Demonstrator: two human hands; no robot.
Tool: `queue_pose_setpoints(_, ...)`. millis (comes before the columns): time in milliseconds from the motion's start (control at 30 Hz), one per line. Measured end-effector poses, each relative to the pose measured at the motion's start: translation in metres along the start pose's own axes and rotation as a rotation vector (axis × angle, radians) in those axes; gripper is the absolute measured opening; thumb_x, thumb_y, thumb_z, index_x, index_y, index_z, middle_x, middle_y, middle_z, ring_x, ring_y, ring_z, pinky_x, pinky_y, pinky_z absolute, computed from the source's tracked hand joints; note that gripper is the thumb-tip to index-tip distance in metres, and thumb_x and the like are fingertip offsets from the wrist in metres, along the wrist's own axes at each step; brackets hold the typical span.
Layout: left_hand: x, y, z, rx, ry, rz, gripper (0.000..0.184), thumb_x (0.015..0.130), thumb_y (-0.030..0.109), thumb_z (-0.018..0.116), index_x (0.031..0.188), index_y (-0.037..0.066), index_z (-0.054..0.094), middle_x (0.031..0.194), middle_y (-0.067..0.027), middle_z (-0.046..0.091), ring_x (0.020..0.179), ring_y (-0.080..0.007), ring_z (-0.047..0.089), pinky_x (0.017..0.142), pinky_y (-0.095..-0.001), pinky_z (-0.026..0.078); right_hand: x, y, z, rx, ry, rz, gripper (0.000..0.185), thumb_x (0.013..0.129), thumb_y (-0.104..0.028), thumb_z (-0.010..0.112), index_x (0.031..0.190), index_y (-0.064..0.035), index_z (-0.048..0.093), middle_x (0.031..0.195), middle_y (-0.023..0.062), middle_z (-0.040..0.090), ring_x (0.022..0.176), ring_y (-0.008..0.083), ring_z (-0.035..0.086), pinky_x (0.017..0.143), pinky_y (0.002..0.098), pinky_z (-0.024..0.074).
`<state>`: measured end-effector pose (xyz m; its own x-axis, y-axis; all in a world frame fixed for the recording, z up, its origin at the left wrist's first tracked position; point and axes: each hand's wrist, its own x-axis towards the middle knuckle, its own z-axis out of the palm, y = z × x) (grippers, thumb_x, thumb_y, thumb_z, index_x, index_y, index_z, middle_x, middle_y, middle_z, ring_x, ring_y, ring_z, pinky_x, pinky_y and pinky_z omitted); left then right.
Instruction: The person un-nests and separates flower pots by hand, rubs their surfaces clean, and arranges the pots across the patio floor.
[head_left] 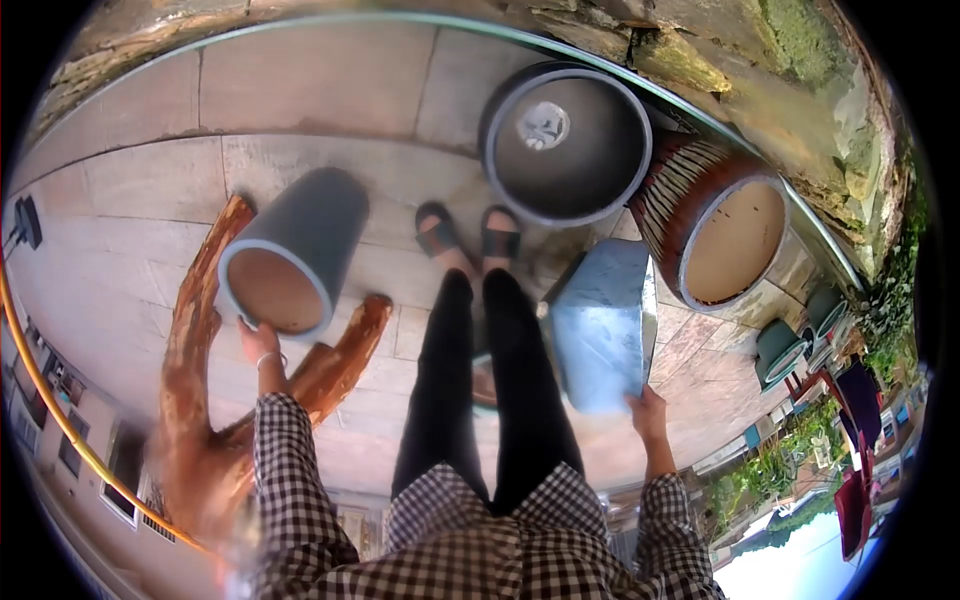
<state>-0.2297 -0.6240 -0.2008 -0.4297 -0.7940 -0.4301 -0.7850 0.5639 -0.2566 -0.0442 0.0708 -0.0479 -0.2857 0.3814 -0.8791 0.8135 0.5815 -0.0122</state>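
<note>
My left hand [262,345] is closed on the rim of a tall grey planter [335,215], which leans with its open mouth facing me and its brown inside showing. Right behind that planter is a forked piece of peeled orange-brown wood [195,330]. On the other side, my right hand [648,412] grips the lower edge of an angular blue-grey planter [603,320] with flat facets. This planter is tilted beside my right leg, and my fingers on it are partly hidden.
A round dark planter [610,150] with a whitish patch inside stands ahead of my feet. Next to it is a brown striped pot [665,200]. A stone wall [740,75] borders the paving [310,80]. A yellow hose [70,430] curves at far left; small green pots [778,350] sit at right.
</note>
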Motion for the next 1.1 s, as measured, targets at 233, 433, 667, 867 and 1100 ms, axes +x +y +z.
queue_pose_setpoints(233,-0.069,0.073,-0.016,-0.123,0.143,0.452,0.051,0.079,0.015,0.061,0.129,0.009,0.049,0.125,-0.0175,0.056,0.114,-0.0359,0.053,0.094,-0.0417,0.043,0.009,0.009,0.008,0.117,0.062,-0.078,0.025,0.078,-0.004,0.062,0.103,0.0005,0.063,0.081,0.0105,0.065,0.072,0.0158,0.057,0.069,0.0297,0.0478)
queue_pose_setpoints(433,-0.135,0.139,-0.025,-0.265,0.099,0.836,0.047,0.078,0.010,0.061,0.123,0.006,0.053,0.123,-0.0189,0.057,0.115,-0.0364,0.053,0.097,-0.0387,0.042,0.022,0.021,0.018,0.117,0.042,-0.104,0.019,0.077,-0.005,0.062,0.094,0.0017,0.062,0.071,0.0108,0.060,0.065,0.0150,0.052,0.063,0.0303,0.0464)
queue_pose_setpoints(667,-0.181,0.154,0.017,-0.424,-0.358,0.616,0.040,0.083,0.017,0.063,0.120,0.003,0.058,0.115,-0.0159,0.063,0.109,-0.0263,0.059,0.095,-0.0336,0.044,0.041,0.029,0.020,0.064,0.096,-0.161,0.014,0.076,-0.007,0.063,0.086,0.0022,0.059,0.065,0.0137,0.055,0.060,0.0165,0.049,0.059,0.0319,0.0453)
queue_pose_setpoints(867,-0.214,0.191,0.038,-0.376,-0.692,0.482,0.037,0.083,0.012,0.062,0.120,0.004,0.059,0.113,-0.0124,0.065,0.102,-0.0196,0.061,0.090,-0.0294,0.046,0.045,0.013,0.018,0.193,0.073,-0.136,0.015,0.077,-0.009,0.064,0.086,0.0022,0.058,0.067,0.0163,0.057,0.058,0.0207,0.051,0.059,0.0333,0.0453)
queue_pose_setpoints(1100,-0.227,0.179,0.073,-0.573,-0.848,0.368,0.030,0.085,0.010,0.062,0.115,0.006,0.061,0.099,-0.0057,0.065,0.089,-0.0135,0.059,0.078,-0.0253,0.046,0.049,0.037,0.022,0.131,0.052,-0.133,0.015,0.077,-0.001,0.063,0.092,0.0026,0.060,0.069,0.0132,0.060,0.061,0.0159,0.051,0.060,0.0298,0.0456)
